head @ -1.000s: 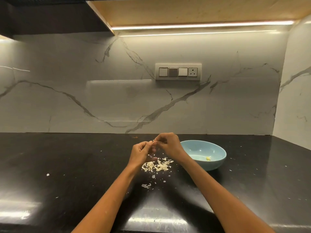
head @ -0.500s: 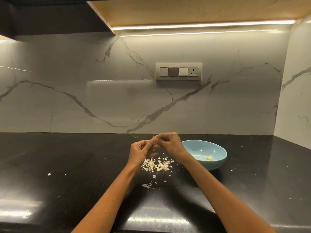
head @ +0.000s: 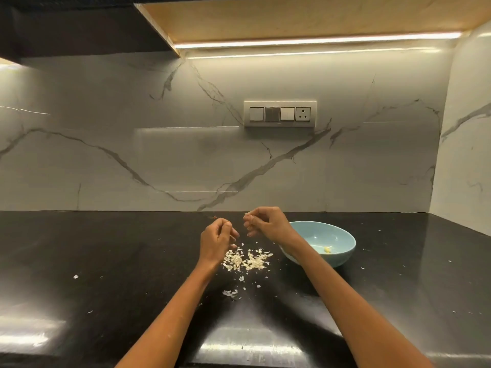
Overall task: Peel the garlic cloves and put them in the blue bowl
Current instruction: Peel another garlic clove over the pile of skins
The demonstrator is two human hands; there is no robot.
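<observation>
ok so I see hands apart: right hand (head: 268, 223) pinching garlic bit, left hand (head: 215, 241) curled, can't tell what's inside; blue bowl (head: 342, 257) beside.

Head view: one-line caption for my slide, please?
Both hands, left and right, work above garlic skins beside a blue bowl holding one peeled clove.

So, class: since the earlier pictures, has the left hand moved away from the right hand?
Yes. The left hand has dropped toward the peel pile, leaving a gap to the right hand.
</observation>
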